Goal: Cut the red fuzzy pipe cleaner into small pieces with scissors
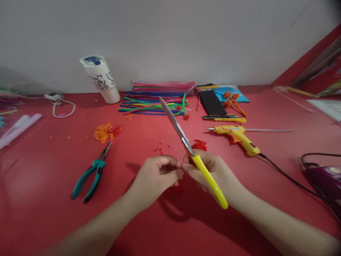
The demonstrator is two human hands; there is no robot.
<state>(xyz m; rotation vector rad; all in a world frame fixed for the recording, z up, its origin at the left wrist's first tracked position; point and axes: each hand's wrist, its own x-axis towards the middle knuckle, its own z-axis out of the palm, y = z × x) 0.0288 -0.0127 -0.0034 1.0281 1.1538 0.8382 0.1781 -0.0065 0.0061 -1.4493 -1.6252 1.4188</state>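
Observation:
My right hand [210, 169] holds a pair of scissors [210, 181] with yellow handles, the blades pointing up and away to the left. Its thumb and fingertips meet those of my left hand [157, 176] above the middle of the table. The left fingers are pinched together; what they hold is too small or hidden to make out. Just beyond the right hand lies a heap of red clippings [199, 145], partly covered by that hand. Small red bits [160, 149] are scattered beyond the left hand. Some red clippings also show dimly below the hands.
Teal-handled pliers [93, 174] lie left, near orange clippings [102, 133]. Behind are pipe cleaners [151, 103], a tumbler [102, 80] and a phone [212, 102]. To the right are a utility knife [226, 118], a yellow glue gun [238, 137] with its cord, and a purple object [325, 185].

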